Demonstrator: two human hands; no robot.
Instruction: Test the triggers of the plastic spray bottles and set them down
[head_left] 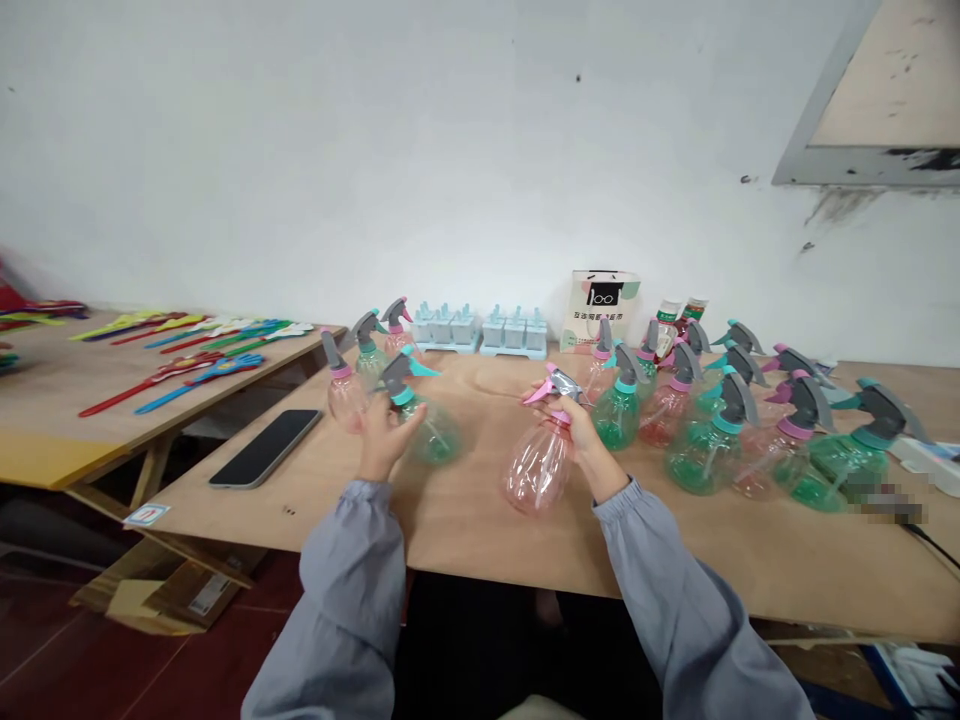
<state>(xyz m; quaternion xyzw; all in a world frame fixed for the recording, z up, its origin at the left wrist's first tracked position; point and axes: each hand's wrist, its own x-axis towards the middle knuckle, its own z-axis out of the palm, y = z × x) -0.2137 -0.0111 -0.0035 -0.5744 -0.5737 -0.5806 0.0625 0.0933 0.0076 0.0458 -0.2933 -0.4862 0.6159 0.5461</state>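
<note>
My right hand (579, 428) is wrapped round the neck of a clear pink spray bottle (536, 470) with a pink and grey trigger head. The bottle is slightly tilted over the front part of the table. My left hand (386, 438) is open, thumb and fingers apart, beside a green spray bottle (435, 432) with a teal and grey head. Whether its fingers touch that bottle I cannot tell. Just behind the left hand stand a pink spray bottle (345, 398), a pale green spray bottle (369, 362) and another pink spray bottle (397, 338).
Several green and pink spray bottles (705, 460) stand at the right. Along the wall are light-blue ice-pop moulds (450, 330), a printed paper bag (600, 315) and small bottles (666, 325). A phone (268, 448) lies at left. Colourful hand-shaped sticks (199, 375) cover a neighbouring table.
</note>
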